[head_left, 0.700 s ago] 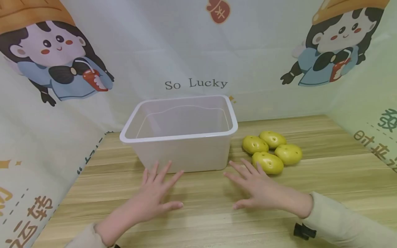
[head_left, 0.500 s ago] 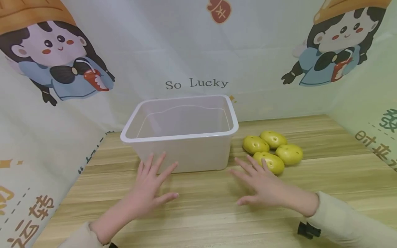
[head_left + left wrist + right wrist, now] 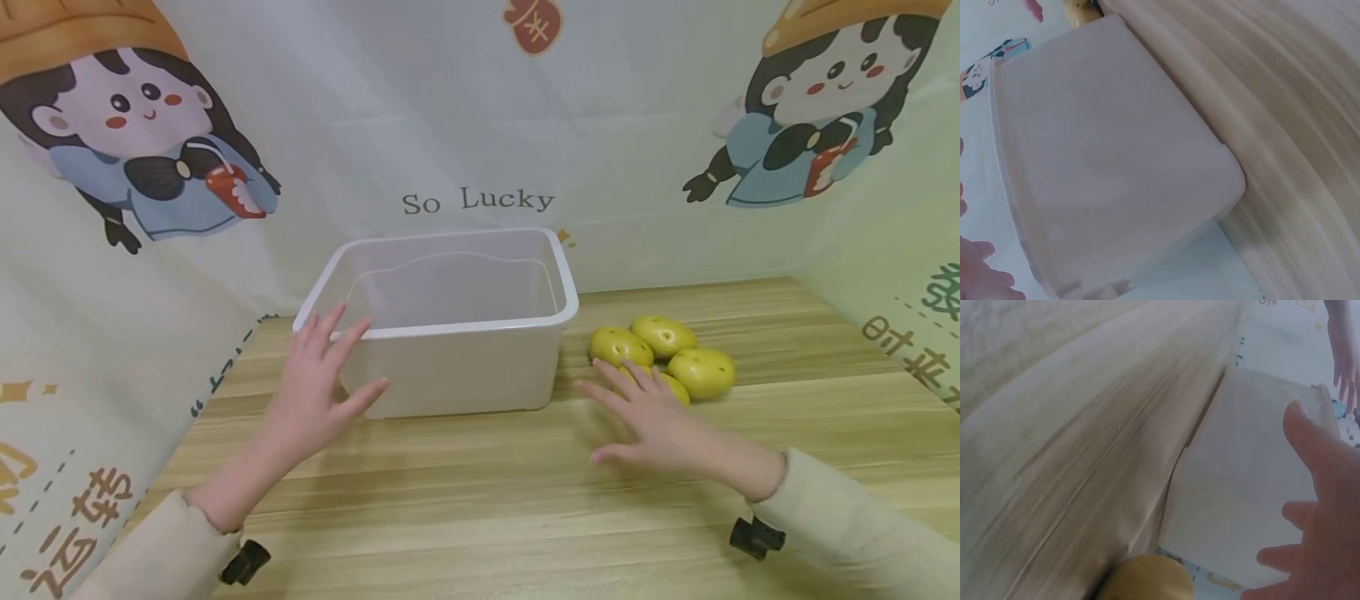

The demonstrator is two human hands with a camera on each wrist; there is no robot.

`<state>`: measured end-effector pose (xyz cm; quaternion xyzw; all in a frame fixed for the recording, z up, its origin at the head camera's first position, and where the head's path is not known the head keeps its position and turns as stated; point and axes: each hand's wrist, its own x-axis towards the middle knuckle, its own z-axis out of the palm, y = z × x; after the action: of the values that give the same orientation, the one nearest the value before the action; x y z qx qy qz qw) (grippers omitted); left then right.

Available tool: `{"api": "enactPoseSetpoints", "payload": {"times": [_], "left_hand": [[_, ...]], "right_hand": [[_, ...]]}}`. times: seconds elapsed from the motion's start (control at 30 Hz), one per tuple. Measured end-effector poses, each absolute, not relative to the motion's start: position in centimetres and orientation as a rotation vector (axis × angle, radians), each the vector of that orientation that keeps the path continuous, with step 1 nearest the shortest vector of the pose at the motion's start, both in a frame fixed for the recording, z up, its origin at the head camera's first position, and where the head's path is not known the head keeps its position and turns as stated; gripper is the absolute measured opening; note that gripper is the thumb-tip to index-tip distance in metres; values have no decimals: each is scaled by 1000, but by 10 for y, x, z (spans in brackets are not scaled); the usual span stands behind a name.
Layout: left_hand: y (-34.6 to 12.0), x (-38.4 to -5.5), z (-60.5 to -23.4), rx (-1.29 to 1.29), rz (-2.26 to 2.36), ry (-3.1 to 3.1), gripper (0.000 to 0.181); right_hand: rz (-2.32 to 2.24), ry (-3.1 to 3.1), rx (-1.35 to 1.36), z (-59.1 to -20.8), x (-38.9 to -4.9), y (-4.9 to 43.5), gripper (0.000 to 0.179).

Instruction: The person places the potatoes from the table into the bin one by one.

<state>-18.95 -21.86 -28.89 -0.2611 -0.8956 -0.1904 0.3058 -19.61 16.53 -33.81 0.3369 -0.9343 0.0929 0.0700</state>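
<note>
A white plastic bin [image 3: 457,375] stands on the wooden table in the head view, its inside bare. My left hand [image 3: 303,408] is in front of its left front corner, fingers spread at rim height; whether they touch the rim I cannot tell. Right of the bin, several yellow potatoes [image 3: 702,372] lie in a cluster. My right hand [image 3: 660,429], fingers spread and holding nothing, hovers at the nearest potato [image 3: 677,390] and partly hides it. In the right wrist view a potato [image 3: 1147,578] shows below the hand. The bin's side [image 3: 1110,150] fills much of the left wrist view.
A printed cloth [image 3: 465,142] hangs close behind the bin and along both sides of the table [image 3: 480,517]. Bare wood lies in front of the bin. A black clip [image 3: 245,562] hangs by the left cuff, another black clip [image 3: 757,537] by the right.
My left hand has risen and moved left, from low before the bin to its left front rim. My right hand has shifted slightly right and forward, over the nearest potato. Bin and potatoes stay put.
</note>
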Motion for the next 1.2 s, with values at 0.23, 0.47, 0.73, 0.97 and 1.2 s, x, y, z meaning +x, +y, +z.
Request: {"api": "enactPoseSetpoints", "payload": {"times": [0.23,0.47,0.73,0.97,1.2], "left_hand": [[-232,-200,-276,-595,-601,-2382,61],[-244,-209,-271,-533,-595,-2417,64],[-252,-217,-271,-442,-686,-2539,69],[-256,-223,-274,-385,-694,-2606,71],[-258,-225,-279,-323,-747,-2627,70]], "right_hand": [[244,-2801,962,-340,-205,174,79],[265,-2808,934,-344,-213,183,77],[316,-2842,888,-347,-217,189,77],[357,-2856,882,-350,-220,192,75],[421,-2893,833,-352,-224,196,74]]}}
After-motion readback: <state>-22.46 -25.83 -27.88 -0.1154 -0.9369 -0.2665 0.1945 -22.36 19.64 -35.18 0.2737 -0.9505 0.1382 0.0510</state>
